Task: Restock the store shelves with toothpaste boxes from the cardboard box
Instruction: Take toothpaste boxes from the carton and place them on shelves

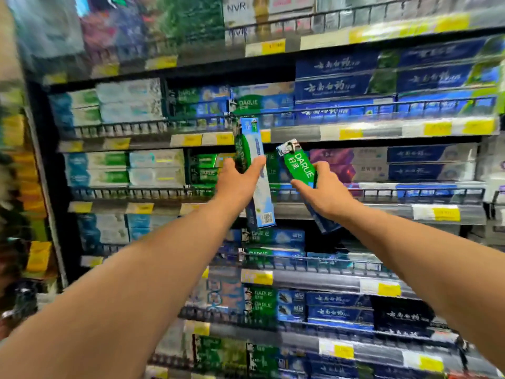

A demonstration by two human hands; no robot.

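Shelving unit (297, 134) fills the view ahead, tiers one above another. Each tier carries stacked toothpaste boxes (341, 84) lying lengthwise behind a wire rail (410, 106) at its front edge, with price tags (437, 128) on the strip below the rail. In front of the shelves, at centre: left hand (236, 187) grips the first box (257, 143) near upright, and right hand (328, 198), just to its right, grips the second box (299, 168) tilted, top end leaning left toward the first box, the two boxes apart.
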